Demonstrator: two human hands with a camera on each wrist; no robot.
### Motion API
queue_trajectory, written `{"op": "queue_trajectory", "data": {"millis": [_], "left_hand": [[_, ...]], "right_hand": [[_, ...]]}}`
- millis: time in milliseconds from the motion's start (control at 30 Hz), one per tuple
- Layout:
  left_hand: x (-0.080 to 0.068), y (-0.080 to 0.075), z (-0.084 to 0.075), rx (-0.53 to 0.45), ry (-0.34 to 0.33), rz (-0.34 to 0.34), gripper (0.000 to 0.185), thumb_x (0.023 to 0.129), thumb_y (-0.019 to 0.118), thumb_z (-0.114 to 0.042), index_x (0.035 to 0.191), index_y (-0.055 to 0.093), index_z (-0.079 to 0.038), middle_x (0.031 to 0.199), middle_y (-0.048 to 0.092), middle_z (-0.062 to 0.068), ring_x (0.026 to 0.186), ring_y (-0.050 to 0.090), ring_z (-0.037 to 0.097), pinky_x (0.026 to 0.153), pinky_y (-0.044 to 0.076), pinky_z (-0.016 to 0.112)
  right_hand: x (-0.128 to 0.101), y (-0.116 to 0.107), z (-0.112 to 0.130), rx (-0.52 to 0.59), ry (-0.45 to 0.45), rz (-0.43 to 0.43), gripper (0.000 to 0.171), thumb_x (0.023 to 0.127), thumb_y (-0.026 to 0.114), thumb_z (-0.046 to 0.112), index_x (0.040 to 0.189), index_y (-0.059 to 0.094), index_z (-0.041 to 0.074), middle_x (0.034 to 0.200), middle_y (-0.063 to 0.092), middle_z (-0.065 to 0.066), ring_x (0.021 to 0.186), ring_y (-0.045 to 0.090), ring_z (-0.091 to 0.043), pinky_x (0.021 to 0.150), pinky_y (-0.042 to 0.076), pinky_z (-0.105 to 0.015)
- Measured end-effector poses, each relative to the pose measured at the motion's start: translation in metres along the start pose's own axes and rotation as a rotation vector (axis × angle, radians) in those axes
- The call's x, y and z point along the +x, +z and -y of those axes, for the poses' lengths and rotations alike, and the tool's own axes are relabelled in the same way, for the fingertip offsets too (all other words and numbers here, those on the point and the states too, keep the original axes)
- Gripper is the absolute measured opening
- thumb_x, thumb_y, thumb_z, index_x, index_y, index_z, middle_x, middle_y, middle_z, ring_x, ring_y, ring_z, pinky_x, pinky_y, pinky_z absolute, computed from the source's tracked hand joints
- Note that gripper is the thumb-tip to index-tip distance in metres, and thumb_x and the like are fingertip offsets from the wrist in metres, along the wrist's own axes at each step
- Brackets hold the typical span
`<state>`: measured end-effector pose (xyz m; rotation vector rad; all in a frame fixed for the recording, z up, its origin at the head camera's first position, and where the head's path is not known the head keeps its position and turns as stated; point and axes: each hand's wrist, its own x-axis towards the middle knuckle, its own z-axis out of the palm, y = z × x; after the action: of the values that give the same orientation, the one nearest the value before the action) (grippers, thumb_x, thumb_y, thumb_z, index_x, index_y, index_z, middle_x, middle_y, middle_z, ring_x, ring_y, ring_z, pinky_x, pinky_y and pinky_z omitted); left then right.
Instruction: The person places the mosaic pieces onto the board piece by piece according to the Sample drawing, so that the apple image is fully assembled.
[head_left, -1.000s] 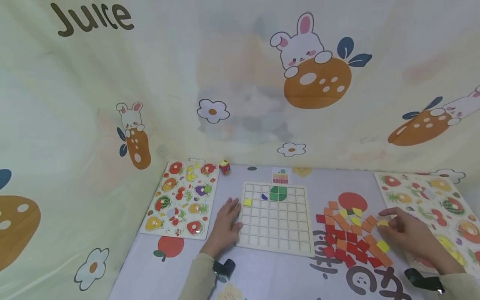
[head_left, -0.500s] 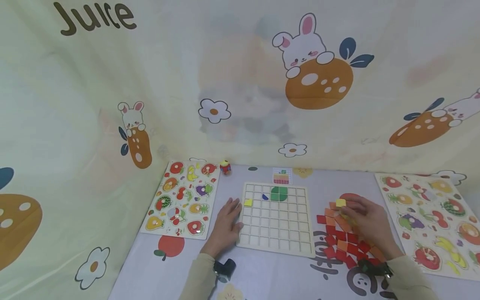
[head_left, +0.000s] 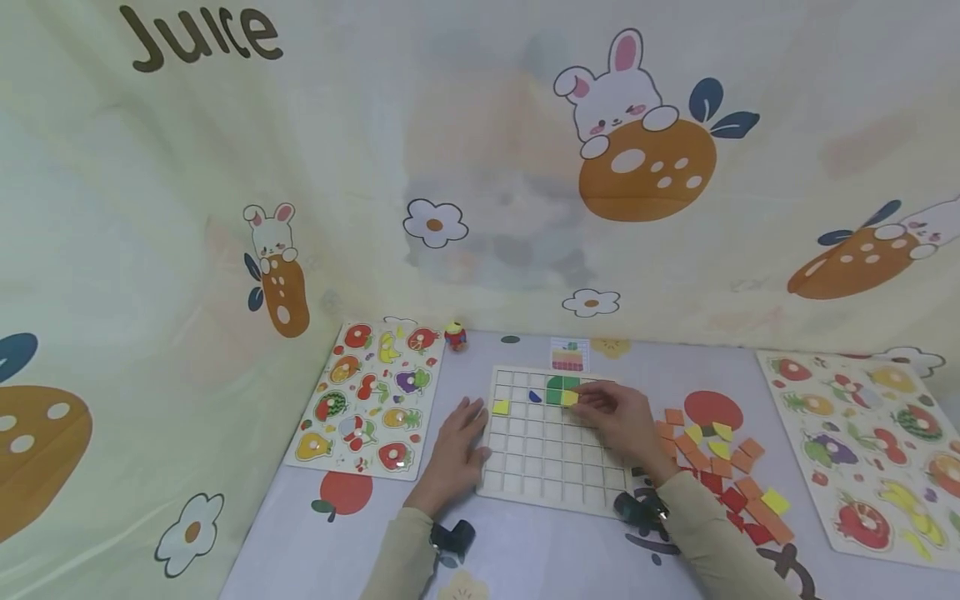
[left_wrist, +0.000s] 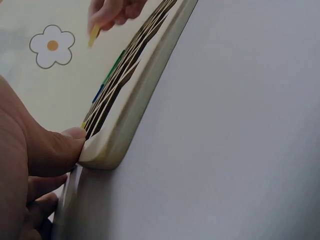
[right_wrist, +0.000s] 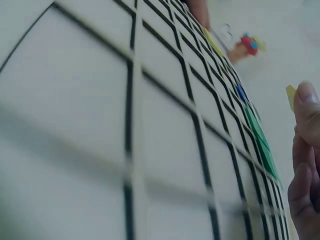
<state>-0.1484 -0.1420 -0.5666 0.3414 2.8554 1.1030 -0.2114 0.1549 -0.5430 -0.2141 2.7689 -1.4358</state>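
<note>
My right hand (head_left: 624,423) pinches a yellow square tile (head_left: 570,398) between thumb and fingertips. In the head view it is over the upper part of a white grid board (head_left: 543,450), in front of green pieces (head_left: 555,387); the left wrist view shows the held tile (left_wrist: 93,35) raised above the board. A small blue piece (head_left: 535,397) and a yellow tile (head_left: 500,407) lie in other cells. Against the board's left edge rests my left hand (head_left: 456,454), fingers extended, its thumb (left_wrist: 57,150) touching the board's side.
Loose orange, red and yellow tiles (head_left: 716,464) lie right of the board, partly behind the right forearm. Fruit puzzle boards (head_left: 367,408) flank the table on the left and right. A small picture card (head_left: 570,354) and toy figure (head_left: 455,336) stand at the back.
My right hand has moved left from the loose tiles to above the grid board, carrying the yellow tile. My left hand stays at the board's edge. The head view has shifted slightly.
</note>
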Motion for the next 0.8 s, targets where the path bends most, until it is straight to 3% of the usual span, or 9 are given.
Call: {"op": "queue_trajectory", "data": {"millis": [300,433,800], "left_hand": [[0.000,0.000,0.001,0.004,0.015,0.003,0.061,0.102,0.062,-0.014,0.159,0.046,-0.005,0.175,0.032,0.006,0.166,0.018,0.031,0.136,0.017,0.054],[-0.001,0.000,0.001,0.016,0.016,0.012,0.060,0.102,0.062,-0.015,0.160,0.045,-0.005,0.175,0.032,0.006,0.166,0.018,0.031,0.135,0.018,0.055],[-0.002,-0.001,0.000,0.035,0.014,0.010,0.060,0.103,0.061,-0.016,0.160,0.045,-0.005,0.175,0.032,0.006,0.166,0.018,0.031,0.135,0.019,0.054]], "right_hand": [[0.012,0.036,0.016,0.017,-0.098,0.066,0.030,0.088,0.088,0.023,0.116,0.081,0.018,0.096,0.072,0.003,0.085,0.060,-0.017,0.071,0.052,-0.022],[0.016,0.046,0.022,-0.011,-0.117,0.091,0.029,0.088,0.088,0.023,0.115,0.081,0.018,0.099,0.072,0.004,0.086,0.061,-0.015,0.074,0.053,-0.024],[0.023,0.054,0.034,-0.151,-0.086,0.149,0.027,0.086,0.089,0.027,0.112,0.083,0.022,0.099,0.071,0.006,0.091,0.061,-0.015,0.083,0.050,-0.032]]}}
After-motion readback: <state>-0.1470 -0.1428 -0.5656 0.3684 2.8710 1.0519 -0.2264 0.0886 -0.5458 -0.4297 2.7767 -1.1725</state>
